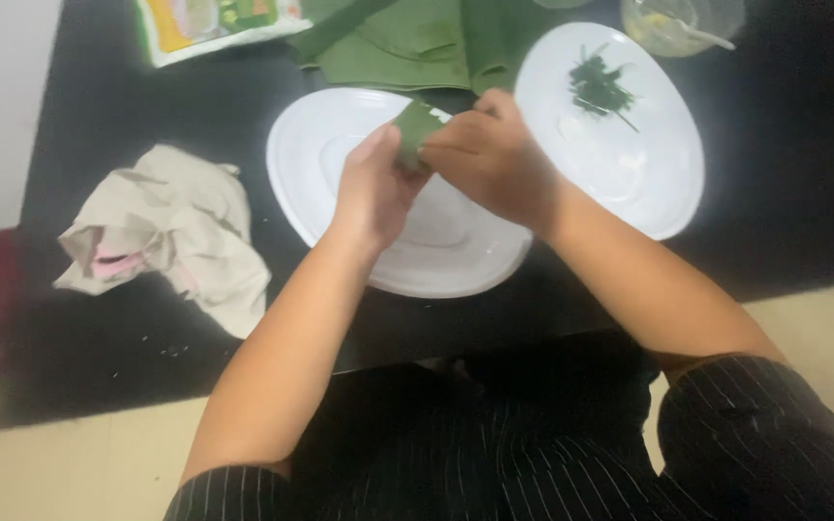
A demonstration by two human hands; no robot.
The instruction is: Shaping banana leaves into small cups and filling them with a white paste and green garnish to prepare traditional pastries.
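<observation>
— Both hands on it? What is it?
— A small green leaf parcel [417, 132], folded, a bit of white showing at its top. The left hand [371, 188] and right hand [489, 159] are clamped around it, above the near white plate [311, 174] on the black table [127, 106].

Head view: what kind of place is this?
Probably a home kitchen or dining spot: black table, two white plates, folded green leaves. Both hands hold a small leaf parcel.
</observation>
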